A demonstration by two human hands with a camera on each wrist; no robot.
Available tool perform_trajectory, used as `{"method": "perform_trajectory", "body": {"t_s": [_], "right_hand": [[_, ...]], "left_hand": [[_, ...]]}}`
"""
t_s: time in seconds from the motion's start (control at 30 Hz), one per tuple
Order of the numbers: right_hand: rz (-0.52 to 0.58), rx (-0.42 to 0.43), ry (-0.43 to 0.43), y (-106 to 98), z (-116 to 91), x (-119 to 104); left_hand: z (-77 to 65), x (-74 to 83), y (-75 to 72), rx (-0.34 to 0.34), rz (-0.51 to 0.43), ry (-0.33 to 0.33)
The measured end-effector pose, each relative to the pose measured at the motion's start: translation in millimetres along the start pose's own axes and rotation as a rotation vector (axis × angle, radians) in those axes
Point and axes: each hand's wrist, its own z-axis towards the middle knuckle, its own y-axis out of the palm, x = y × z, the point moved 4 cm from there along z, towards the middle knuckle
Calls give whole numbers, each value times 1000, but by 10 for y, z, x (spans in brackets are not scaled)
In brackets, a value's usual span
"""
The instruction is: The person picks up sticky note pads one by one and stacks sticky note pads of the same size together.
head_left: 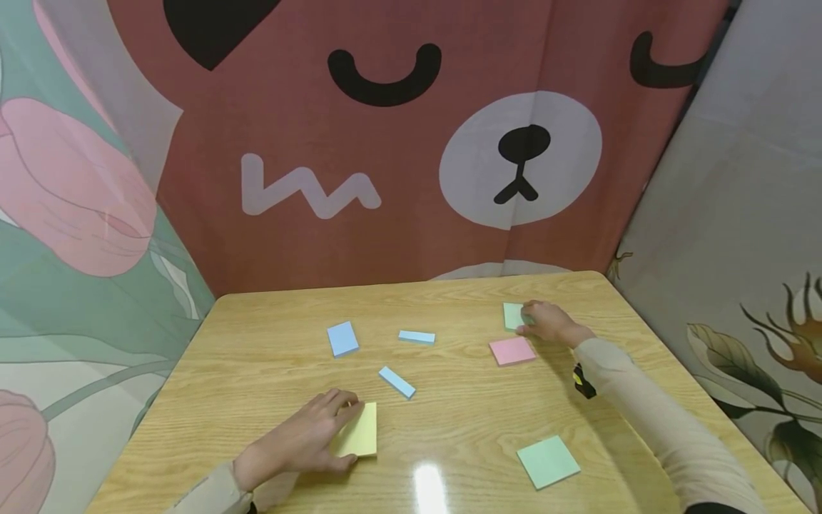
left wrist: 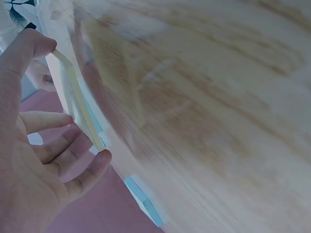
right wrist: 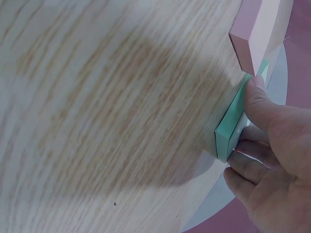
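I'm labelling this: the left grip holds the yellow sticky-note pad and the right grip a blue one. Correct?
Not quite: the head view shows the right grip holding a green sticky-note pad; the left grip does hold the yellow pad.

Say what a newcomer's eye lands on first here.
Probably the huge bear-face backdrop behind the wooden table. Then the person's left grip on a yellow pad, on the near side, left of the table's middle. Last, the right grip on a green pad at the far right, just beyond a pink pad.
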Motion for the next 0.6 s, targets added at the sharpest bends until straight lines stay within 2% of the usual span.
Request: {"method": "perform_trajectory", "body": {"t_s": [0.6], "right_hand": [[15, 17, 7, -6, -11, 6]], "left_hand": [[61, 36, 38, -14, -7, 26]]}}
